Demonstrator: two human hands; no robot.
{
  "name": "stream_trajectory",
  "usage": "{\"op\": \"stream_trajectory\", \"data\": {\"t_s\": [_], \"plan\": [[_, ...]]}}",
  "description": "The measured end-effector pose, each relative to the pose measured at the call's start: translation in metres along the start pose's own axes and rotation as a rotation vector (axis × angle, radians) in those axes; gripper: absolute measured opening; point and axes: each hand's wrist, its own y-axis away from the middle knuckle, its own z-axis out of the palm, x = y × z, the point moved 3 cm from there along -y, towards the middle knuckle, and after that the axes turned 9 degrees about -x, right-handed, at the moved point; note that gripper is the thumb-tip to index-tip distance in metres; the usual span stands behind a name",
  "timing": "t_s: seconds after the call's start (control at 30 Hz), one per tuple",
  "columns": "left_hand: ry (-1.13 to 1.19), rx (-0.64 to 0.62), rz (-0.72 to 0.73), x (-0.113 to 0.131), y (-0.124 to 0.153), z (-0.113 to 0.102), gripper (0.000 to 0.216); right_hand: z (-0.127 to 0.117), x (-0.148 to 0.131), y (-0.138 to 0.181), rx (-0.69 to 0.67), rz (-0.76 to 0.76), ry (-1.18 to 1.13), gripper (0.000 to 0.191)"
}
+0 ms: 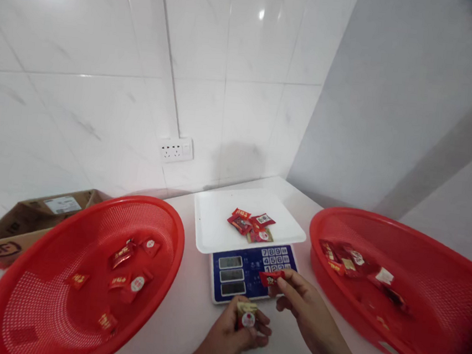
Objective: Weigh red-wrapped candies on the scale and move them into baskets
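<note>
In my left hand (237,336) is a small gold and red wrapped candy (246,315), its round label facing up. My right hand (302,306) pinches a red wrapped candy (270,279) over the scale's keypad. The digital scale (248,264) has a blue panel with several keys and dark displays. On its white weighing tray (210,224) lies a small heap of red and gold wrapped candies (250,224). Both hands are in front of the scale, the left one lower and nearer to me.
A red mesh basket (169,220) with several wrapped candies stands on the left. Another red basket (353,216) holding candies is on the right. Behind the left basket sits an opened cardboard box (18,228). A wall socket (175,150) is above the table (189,311).
</note>
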Motion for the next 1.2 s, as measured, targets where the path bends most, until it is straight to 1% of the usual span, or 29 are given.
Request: {"op": "stream_trajectory", "data": {"t_s": [0.07,0.13,0.2,0.23,0.3,0.43,0.5,0.53,0.6,0.67,0.73,0.8,0.87,0.97,1.03,1.1,1.13,1.2], "plan": [[-0.012,0.015,-0.05,0.003,0.002,0.002,0.033,-0.001,0.008,0.003,-0.037,0.059,-0.2,0.022],[-0.021,0.009,-0.072,0.005,0.002,0.003,0.036,-0.004,0.015,0.006,-0.037,0.112,-0.392,0.021],[-0.022,-0.008,-0.074,0.004,0.002,0.003,0.035,-0.006,0.02,0.009,-0.018,0.145,-0.493,0.024],[-0.025,-0.017,-0.071,0.003,0.001,0.003,0.035,-0.006,0.022,0.01,-0.021,0.158,-0.496,0.025],[-0.035,-0.03,-0.059,0.002,0.001,0.003,0.036,-0.004,0.024,0.011,-0.073,0.181,-0.392,0.027],[-0.083,-0.055,-0.049,0.001,0.001,0.003,0.039,0.009,0.018,0.013,-0.317,0.204,0.108,0.029],[-0.111,-0.059,-0.043,-0.001,0.0,0.002,0.038,0.014,0.011,0.013,-0.393,0.178,0.289,0.027],[-0.12,-0.056,-0.037,-0.002,0.0,0.001,0.038,0.015,0.007,0.012,-0.405,0.16,0.336,0.026],[-0.127,-0.038,-0.035,-0.005,-0.002,-0.002,0.041,0.015,0.0,0.007,-0.373,0.124,0.376,0.025],[-0.125,-0.027,-0.046,-0.009,-0.005,-0.005,0.047,0.011,-0.009,-0.003,-0.289,0.079,0.367,0.024],[-0.126,-0.024,-0.064,-0.012,-0.007,-0.008,0.052,0.006,-0.019,-0.018,-0.185,0.041,0.328,0.023],[-0.136,-0.037,-0.073,-0.013,-0.008,-0.01,0.054,0.003,-0.033,-0.037,-0.109,-0.01,0.297,0.023],[-0.144,-0.054,-0.076,-0.013,-0.009,-0.011,0.056,0.002,-0.047,-0.055,-0.064,-0.054,0.278,0.024],[-0.147,-0.066,-0.076,-0.016,-0.01,-0.013,0.054,0.002,-0.065,-0.075,0.001,-0.066,0.272,0.025],[-0.143,-0.08,-0.065,-0.019,-0.012,-0.015,0.051,0.001,-0.071,-0.079,0.053,-0.092,0.321,0.038],[-0.132,-0.098,-0.04,-0.022,-0.013,-0.017,0.05,0.001,-0.073,-0.073,0.086,-0.144,0.376,0.05],[-0.124,-0.104,-0.03,-0.024,-0.014,-0.018,0.05,0.001,-0.071,-0.067,0.078,-0.16,0.388,0.052],[-0.108,-0.114,-0.024,-0.025,-0.014,-0.019,0.049,0.001,-0.063,-0.051,0.013,-0.157,0.372,0.049]]}}
